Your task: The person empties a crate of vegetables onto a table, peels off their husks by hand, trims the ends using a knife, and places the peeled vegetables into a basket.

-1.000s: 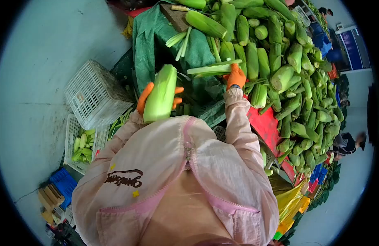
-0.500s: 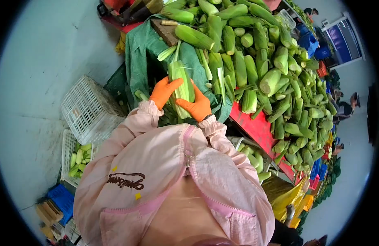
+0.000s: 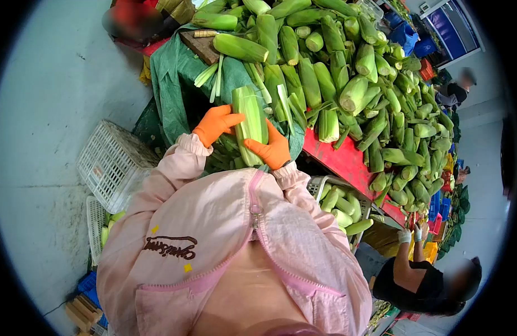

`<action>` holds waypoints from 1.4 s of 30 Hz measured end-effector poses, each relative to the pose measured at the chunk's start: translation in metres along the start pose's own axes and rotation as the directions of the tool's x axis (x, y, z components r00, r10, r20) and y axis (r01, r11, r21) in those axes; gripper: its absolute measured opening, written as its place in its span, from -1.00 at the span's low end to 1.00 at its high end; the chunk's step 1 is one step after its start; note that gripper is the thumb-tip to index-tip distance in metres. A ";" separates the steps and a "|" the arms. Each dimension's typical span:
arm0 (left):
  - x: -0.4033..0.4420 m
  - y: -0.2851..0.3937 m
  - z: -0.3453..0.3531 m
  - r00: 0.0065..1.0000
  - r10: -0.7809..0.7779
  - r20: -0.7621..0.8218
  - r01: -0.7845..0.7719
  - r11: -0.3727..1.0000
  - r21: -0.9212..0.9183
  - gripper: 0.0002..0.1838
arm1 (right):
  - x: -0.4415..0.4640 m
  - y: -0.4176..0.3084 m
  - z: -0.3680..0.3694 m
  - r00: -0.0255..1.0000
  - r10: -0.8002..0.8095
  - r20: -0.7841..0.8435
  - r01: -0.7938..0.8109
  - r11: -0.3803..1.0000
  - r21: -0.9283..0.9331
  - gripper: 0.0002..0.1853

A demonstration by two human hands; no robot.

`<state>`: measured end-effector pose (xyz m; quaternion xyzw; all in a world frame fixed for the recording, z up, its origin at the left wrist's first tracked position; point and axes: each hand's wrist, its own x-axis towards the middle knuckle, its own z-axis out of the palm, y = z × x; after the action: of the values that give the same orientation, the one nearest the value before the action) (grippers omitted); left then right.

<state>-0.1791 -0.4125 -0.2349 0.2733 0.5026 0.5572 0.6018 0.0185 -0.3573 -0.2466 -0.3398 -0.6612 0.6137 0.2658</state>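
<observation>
An ear of corn in pale green husk (image 3: 249, 117) stands lengthwise in front of my chest. My right hand (image 3: 274, 148), in an orange glove, is wrapped round its right side and lower part, thumb across the front. On the upper left side, my left hand (image 3: 217, 124), also orange-gloved, presses its fingers against the husk. Just beyond, loose husk strips (image 3: 218, 77) lie on the green cloth (image 3: 171, 70). Several more husked ears (image 3: 309, 83) lie close by to the right.
A large corn pile (image 3: 401, 126) covers the red table (image 3: 339, 165). A wooden board (image 3: 199, 47) with a wooden-handled tool (image 3: 206, 33) lies ahead. White crates (image 3: 110, 162) stand at left; another crate (image 3: 320, 185) holds pale ears at right. A co-worker in black (image 3: 415, 280) is at lower right.
The view has shifted, bringing a co-worker into sight at lower right. A strip hanging at the top of the held ear now lies apart from it on the cloth.
</observation>
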 end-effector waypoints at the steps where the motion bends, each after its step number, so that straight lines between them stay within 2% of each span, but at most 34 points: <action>1: 0.008 -0.007 -0.006 1.000 0.022 -0.011 -0.021 0.991 0.130 -0.71 | -0.001 -0.001 0.001 1.000 0.006 -0.014 -0.007 0.997 -0.076 0.00; 2: 0.013 -0.013 -0.012 0.999 0.044 -0.018 -0.038 0.965 0.259 -0.73 | -0.001 -0.002 0.002 0.999 0.010 -0.031 -0.015 0.988 -0.151 0.02; 3: 0.012 -0.011 -0.010 0.999 0.044 -0.020 -0.037 0.965 0.258 -0.73 | -0.003 -0.005 0.002 1.000 0.011 -0.029 -0.016 0.988 -0.152 0.02; 5: 0.008 -0.008 -0.005 0.989 0.135 -0.062 -0.101 0.919 0.380 -0.75 | -0.005 -0.011 0.003 0.999 0.001 -0.051 -0.016 0.960 -0.278 0.04; 6: 0.009 -0.012 -0.008 0.988 0.136 -0.067 -0.101 0.920 0.378 -0.75 | -0.004 -0.007 0.004 0.999 0.002 -0.046 -0.014 0.960 -0.279 0.04; 8: 0.017 -0.023 -0.016 0.975 0.195 -0.110 -0.112 0.850 0.514 -0.77 | -0.002 0.002 0.004 0.999 -0.027 -0.045 0.015 0.969 -0.247 0.05; 9: 0.018 -0.027 -0.016 0.974 0.196 -0.111 -0.112 0.851 0.513 -0.77 | -0.003 0.001 0.004 0.999 -0.027 -0.044 0.016 0.969 -0.248 0.05; 11: 0.018 -0.032 -0.014 0.964 0.216 -0.155 -0.160 0.936 0.313 -0.76 | -0.005 -0.004 0.004 0.999 -0.018 -0.037 0.007 0.964 -0.265 0.04; 12: 0.017 -0.032 -0.012 0.963 0.219 -0.157 -0.161 0.936 0.314 -0.76 | -0.005 -0.002 0.004 0.999 -0.020 -0.035 0.010 0.964 -0.265 0.04; 14: 0.015 -0.032 -0.008 0.953 0.207 -0.220 -0.168 0.969 0.182 -0.77 | -0.005 0.003 0.002 1.000 -0.009 0.025 0.013 0.991 -0.132 0.00; 15: 0.015 -0.034 -0.009 0.952 0.208 -0.223 -0.169 0.969 0.182 -0.77 | -0.005 0.006 0.001 1.000 -0.010 0.028 0.014 0.991 -0.132 0.00; 17: 0.019 -0.041 -0.011 0.958 0.069 -0.280 -0.057 0.997 0.051 -0.66 | -0.005 0.013 -0.003 0.985 0.058 0.163 -0.085 0.982 0.169 -0.11; 18: 0.019 -0.045 -0.014 0.958 0.071 -0.279 -0.059 0.997 0.051 -0.66 | -0.005 0.022 -0.008 0.985 0.056 0.162 -0.083 0.982 0.169 -0.11; 20: 0.015 -0.052 -0.020 0.989 -0.031 -0.147 0.014 0.994 -0.113 -0.66 | -0.004 0.038 -0.018 0.934 0.103 0.342 -0.266 0.840 0.473 -0.21; 21: 0.012 -0.053 -0.020 0.989 -0.031 -0.146 0.015 0.994 -0.112 -0.66 | -0.004 0.034 -0.017 0.935 0.102 0.341 -0.265 0.840 0.474 -0.21; 23: 0.004 -0.051 -0.019 0.993 -0.048 -0.108 0.033 0.990 -0.135 -0.70 | 0.000 0.025 -0.014 0.993 -0.065 0.103 0.015 0.902 0.431 -0.22; 25: -0.005 -0.040 -0.003 0.989 -0.021 -0.146 0.006 0.994 -0.107 -0.72 | 0.003 0.025 -0.012 0.998 -0.057 0.037 0.038 0.920 0.390 -0.20; 26: -0.009 -0.038 0.006 0.983 0.005 -0.182 -0.020 0.996 -0.082 -0.73 | 0.006 0.022 -0.007 0.995 -0.096 0.020 0.094 0.990 0.107 -0.22; 27: -0.009 -0.040 0.012 0.986 0.001 -0.168 -0.015 0.997 -0.078 -0.73 | 0.009 0.016 -0.002 0.990 -0.139 0.011 0.138 0.972 -0.191 -0.23; 28: -0.009 -0.041 0.019 0.995 0.017 -0.102 -0.024 0.998 -0.066 -0.74 | 0.009 0.001 0.004 0.989 -0.125 -0.073 0.092 0.931 -0.353 -0.35; 29: -0.011 -0.043 0.026 0.999 0.030 -0.035 -0.032 0.998 -0.055 -0.74 | 0.012 0.005 0.003 0.988 -0.125 -0.089 0.086 0.931 -0.355 -0.35; 30: -0.016 -0.042 0.035 0.997 0.070 0.018 -0.070 0.998 0.002 -0.77 | 0.018 0.010 0.001 0.996 0.034 -0.082 -0.029 0.998 0.059 -0.40; 31: -0.012 -0.052 0.037 0.996 0.080 0.045 -0.077 0.995 -0.070 -0.77 | 0.021 0.015 0.000 0.986 0.169 -0.006 -0.148 0.876 0.459 -0.44; 33: -0.015 -0.050 0.036 0.995 0.086 0.041 -0.086 0.996 -0.006 -0.75 | 0.019 0.031 -0.004 0.984 0.172 -0.032 -0.138 0.873 0.467 -0.50; 35: 0.001 -0.078 0.000 0.978 0.198 0.071 -0.190 0.976 -0.108 -0.76 | 0.019 0.058 -0.015 0.974 0.185 -0.134 -0.064 0.783 0.619 -0.46; 36: -0.007 -0.065 -0.016 0.977 0.205 0.058 -0.204 0.978 -0.034 -0.78 | 0.014 0.047 -0.017 0.966 0.222 -0.136 -0.042 0.646 0.763 -0.42; 37: 0.000 -0.077 -0.043 0.957 0.289 0.025 -0.289 0.957 0.026 -0.80 | 0.015 0.060 -0.026 0.977 0.169 -0.133 0.022 0.537 0.844 -0.34; 38: -0.005 -0.066 -0.061 0.960 0.280 0.023 -0.277 0.931 0.239 -0.82 | 0.016 0.057 -0.034 0.981 0.167 -0.095 0.015 0.428 0.903 -0.34; 39: -0.012 -0.047 -0.053 0.974 0.157 -0.164 -0.148 0.987 0.067 -0.85 | 0.014 0.054 -0.042 0.985 0.163 -0.057 0.002 0.318 0.948 -0.33; 40: 0.002 -0.054 -0.070 0.971 0.065 -0.229 -0.087 0.992 -0.088 -0.90 | 0.012 0.055 -0.048 0.996 0.087 -0.028 0.001 0.295 0.956 -0.26; 41: 0.010 -0.051 -0.068 0.908 -0.040 -0.417 -0.023 0.989 -0.145 -0.82 | 0.012 0.055 -0.050 0.996 0.087 -0.034 0.006 0.299 0.954 -0.26; 42: 0.018 -0.056 -0.076 0.889 0.008 -0.459 -0.031 0.999 -0.043 -0.75 | 0.010 0.038 -0.046 0.999 -0.013 0.036 -0.032 0.271 0.962 -0.23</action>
<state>-0.2287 -0.4257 -0.3161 0.1242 0.6136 0.6243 0.4672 0.0523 -0.3202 -0.2805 -0.1031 -0.1592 0.8961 0.4013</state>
